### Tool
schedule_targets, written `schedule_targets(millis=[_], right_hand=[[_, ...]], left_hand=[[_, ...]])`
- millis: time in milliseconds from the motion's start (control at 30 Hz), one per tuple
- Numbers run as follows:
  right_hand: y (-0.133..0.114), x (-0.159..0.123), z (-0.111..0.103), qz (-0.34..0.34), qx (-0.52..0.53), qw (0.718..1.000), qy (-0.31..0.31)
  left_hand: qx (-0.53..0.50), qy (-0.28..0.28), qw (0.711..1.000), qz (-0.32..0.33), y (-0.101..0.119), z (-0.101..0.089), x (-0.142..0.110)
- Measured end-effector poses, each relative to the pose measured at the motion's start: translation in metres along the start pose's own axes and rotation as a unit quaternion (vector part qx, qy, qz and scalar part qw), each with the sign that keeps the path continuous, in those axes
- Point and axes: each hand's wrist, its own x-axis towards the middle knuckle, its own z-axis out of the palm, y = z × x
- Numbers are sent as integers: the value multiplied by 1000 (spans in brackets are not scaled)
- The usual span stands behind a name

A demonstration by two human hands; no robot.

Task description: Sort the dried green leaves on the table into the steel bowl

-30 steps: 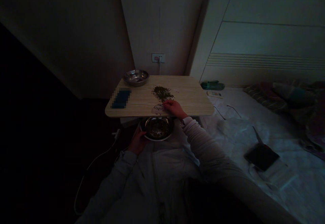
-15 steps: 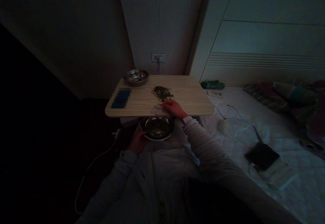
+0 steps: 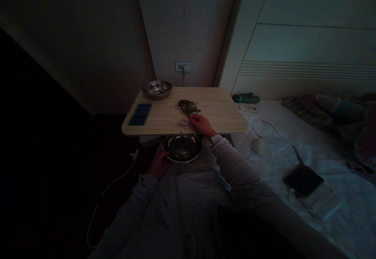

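Note:
My left hand [image 3: 160, 164] grips the near-left rim of a steel bowl [image 3: 192, 158], held over my lap just below the table's front edge. Small dark green bits lie in this bowl. On the wooden table [image 3: 219, 106], a loose pile of dried green bits [image 3: 188, 107] is spread near the middle. My right hand [image 3: 202, 125] rests at the near side of the pile, its fingers closed on a thin see-through piece [image 3: 182, 123], perhaps clear plastic. Several dark bits lie on or under that piece; the dim light hides which.
Another steel bowl [image 3: 158, 90] stands at the table's back left, behind a blurred-out dark blue rectangle [image 3: 140, 114]. On the bed at right are a green bottle [image 3: 246, 98], a remote control [image 3: 248, 108], eyeglasses [image 3: 270, 126] and a black flat object [image 3: 304, 180]. A white cable [image 3: 101, 196] hangs at left.
My right hand and the see-through piece have shifted slightly, the piece drawing back from the table's front edge toward the pile. The left hand and its bowl stay put.

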Motion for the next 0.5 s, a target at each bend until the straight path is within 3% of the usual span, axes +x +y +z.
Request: schedule_targets(millis=[200,500], right_hand=[[5,3,3,-17,25,999,31],[9,7,5,14,82,996,36]], left_hand=[[-2,14,1000,1,0,1,0],[-4,28,1000,-2,3,5,-4]])
